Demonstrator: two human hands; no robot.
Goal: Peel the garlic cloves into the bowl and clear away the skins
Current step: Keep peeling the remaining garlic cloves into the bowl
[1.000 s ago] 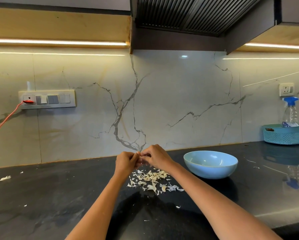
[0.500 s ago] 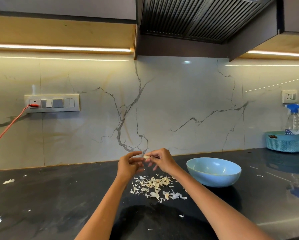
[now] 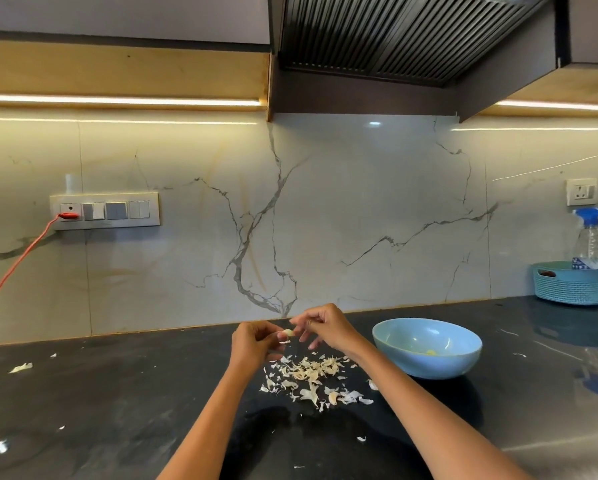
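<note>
The left hand (image 3: 256,344) is raised above the dark tabletop (image 3: 117,393), its fingers (image 3: 273,336) curled in and pinching a pale garlic clove (image 3: 288,332) at their tips. The right hand (image 3: 325,325) is held just beside it, on the clove's other side; its thumb and forefinger are drawn together right at the clove, though whether they pinch the clove itself or a shred of skin is too small to tell, and its remaining fingers hang loosely spread below.

Directly beneath the fingers of both hands lies a loose heap of garlic skins (image 3: 308,374), papery white flakes scattered over the tabletop, with at least one plumper unpeeled-looking piece (image 3: 333,397) at the heap's nearer edge. A few stray flakes sit farther off toward the left of the fingers (image 3: 21,367).

To the right of the right hand's fingers, near but not touching them, stands a light blue bowl (image 3: 463,355) on the tabletop; something small and yellowish shows low inside it, too blurred to name.

Well beyond the bowl, farther right, a teal woven basket (image 3: 574,287) sits against the marble wall with a spray bottle (image 3: 590,233) standing in it. Far to the left of the fingers, a switch panel (image 3: 131,210) on the wall has a red cable (image 3: 20,259) plugged in.
</note>
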